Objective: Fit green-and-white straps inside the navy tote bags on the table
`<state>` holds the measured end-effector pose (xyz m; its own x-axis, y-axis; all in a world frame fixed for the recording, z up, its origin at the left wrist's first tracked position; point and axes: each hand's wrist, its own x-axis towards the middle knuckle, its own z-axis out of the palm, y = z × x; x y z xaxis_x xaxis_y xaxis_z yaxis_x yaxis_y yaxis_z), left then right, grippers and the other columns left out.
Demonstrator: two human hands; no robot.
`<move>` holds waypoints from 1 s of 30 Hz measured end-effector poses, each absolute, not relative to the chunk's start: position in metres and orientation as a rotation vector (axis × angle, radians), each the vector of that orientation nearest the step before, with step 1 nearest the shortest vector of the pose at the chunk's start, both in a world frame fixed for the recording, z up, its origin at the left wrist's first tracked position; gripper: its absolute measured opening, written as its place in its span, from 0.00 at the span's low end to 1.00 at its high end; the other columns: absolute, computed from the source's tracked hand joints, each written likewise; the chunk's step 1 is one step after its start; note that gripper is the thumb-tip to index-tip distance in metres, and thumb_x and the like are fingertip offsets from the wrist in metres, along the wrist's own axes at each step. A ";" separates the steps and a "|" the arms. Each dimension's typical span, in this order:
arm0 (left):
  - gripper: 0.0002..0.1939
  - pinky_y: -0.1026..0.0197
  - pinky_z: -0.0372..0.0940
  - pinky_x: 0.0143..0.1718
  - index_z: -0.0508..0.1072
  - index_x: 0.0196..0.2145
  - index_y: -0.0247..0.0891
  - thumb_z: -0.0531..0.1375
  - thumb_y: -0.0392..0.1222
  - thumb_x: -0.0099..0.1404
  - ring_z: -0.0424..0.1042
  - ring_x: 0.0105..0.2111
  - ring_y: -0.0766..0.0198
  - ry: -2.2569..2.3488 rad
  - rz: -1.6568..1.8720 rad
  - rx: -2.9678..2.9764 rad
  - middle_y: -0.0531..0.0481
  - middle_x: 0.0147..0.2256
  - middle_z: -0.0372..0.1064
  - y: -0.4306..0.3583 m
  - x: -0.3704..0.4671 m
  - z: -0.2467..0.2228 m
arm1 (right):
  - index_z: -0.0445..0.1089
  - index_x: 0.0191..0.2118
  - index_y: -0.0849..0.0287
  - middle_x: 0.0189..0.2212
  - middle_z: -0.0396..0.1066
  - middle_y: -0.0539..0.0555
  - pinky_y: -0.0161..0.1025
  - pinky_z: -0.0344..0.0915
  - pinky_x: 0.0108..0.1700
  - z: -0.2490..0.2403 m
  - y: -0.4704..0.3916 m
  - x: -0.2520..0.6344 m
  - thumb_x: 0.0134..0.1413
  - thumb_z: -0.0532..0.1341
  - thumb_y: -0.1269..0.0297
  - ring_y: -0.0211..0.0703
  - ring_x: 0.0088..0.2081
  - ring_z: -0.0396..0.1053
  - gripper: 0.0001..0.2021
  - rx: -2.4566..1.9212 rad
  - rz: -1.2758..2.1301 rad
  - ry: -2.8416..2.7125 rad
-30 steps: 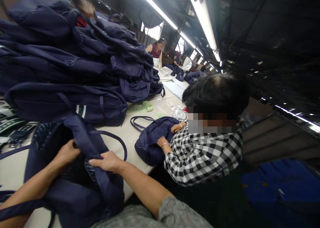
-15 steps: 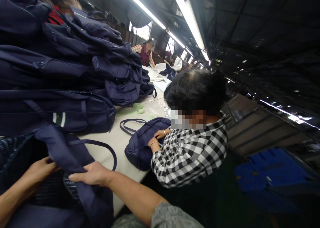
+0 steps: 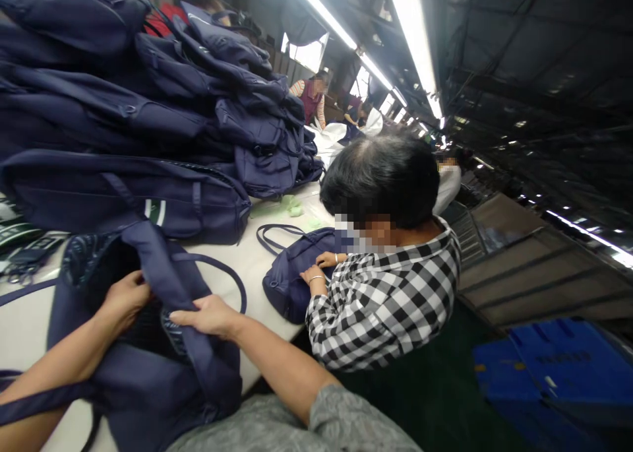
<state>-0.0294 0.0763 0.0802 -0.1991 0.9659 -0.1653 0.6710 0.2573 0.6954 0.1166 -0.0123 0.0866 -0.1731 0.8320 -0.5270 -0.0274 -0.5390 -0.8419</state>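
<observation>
Bag check: we have the open navy bag (image 3: 148,386) on the worktop (image 3: 254,293) right in front of us, mouth up, patterned lining showing. Right hand (image 3: 211,316) is on the near-right part of the mouth: thumb on the lining side, other fingers mostly hidden behind the cloth, so we're pinching the edge between them. Left hand (image 3: 126,300) is inside the mouth, fingers bent against the inner side of the raised flap; tips are hidden, so we can't tell if they pinch it. One handle (image 3: 237,282) loops up beyond the right hand; a navy strap (image 3: 44,402) crosses over our left forearm.

Just behind our bag: a long navy bag (image 3: 89,198) with white and green stripes, lying in front of a high pile of navy bags (image 3: 173,119). Flat straps (image 3: 27,251) with metal hardware are at far left. Green scraps (image 3: 293,208) lie past the long bag's right end.

To our right, a co-worker (image 3: 380,313) in a checked shirt has both hands on a smaller-looking navy bag (image 3: 291,274), also on the worktop.
</observation>
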 end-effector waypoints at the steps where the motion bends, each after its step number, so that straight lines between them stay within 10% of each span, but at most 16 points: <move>1: 0.14 0.66 0.65 0.26 0.71 0.37 0.34 0.55 0.40 0.53 0.73 0.29 0.61 1.912 0.655 1.491 0.49 0.26 0.74 0.075 -0.029 0.082 | 0.73 0.27 0.61 0.20 0.67 0.48 0.31 0.62 0.23 0.087 -0.013 0.117 0.39 0.69 0.59 0.34 0.21 0.62 0.12 -1.470 1.779 -0.948; 30: 0.06 0.62 0.65 0.35 0.71 0.29 0.36 0.60 0.36 0.49 0.73 0.32 0.59 1.704 0.723 1.449 0.47 0.30 0.74 0.083 -0.029 0.074 | 0.71 0.33 0.66 0.21 0.70 0.50 0.36 0.65 0.30 0.081 -0.014 0.132 0.35 0.71 0.52 0.36 0.22 0.66 0.23 -1.267 1.918 -0.774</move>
